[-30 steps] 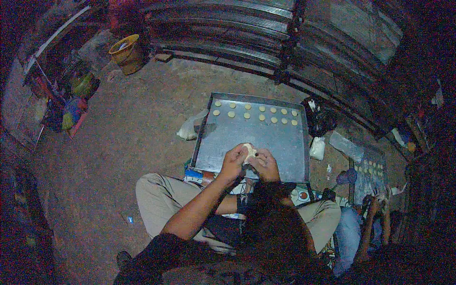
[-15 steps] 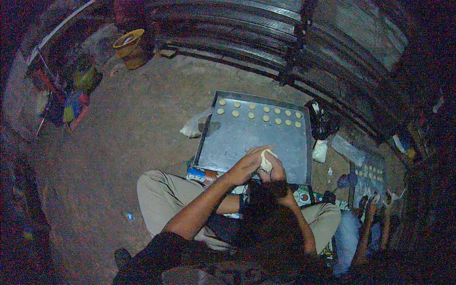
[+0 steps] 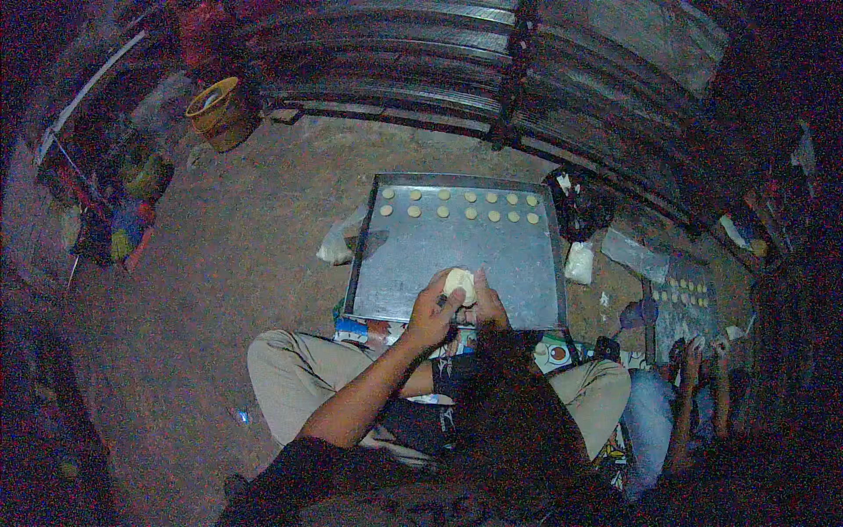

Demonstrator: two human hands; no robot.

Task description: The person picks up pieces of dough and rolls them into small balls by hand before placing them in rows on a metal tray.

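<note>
A pale, rounded lump of dough is held up over the near part of a large metal tray. My left hand grips it from the left, its thumb lying across the lower side. Against the right side of the lump is my right hand, thumb upward and fingers curled in under it; shadow hides part of these fingers. Two rows of small flat dough rounds lie along the tray's far side.
A white-filled plastic bag sits left of the tray, another white bag to its right beside a black bag. At the far right, another person's hands work over a second tray. A yellow bucket stands far left.
My hands, earlier cupped together around the dough, have drawn slightly apart, showing more of the lump's top. The view has shifted, so the tray sits a little further left.
</note>
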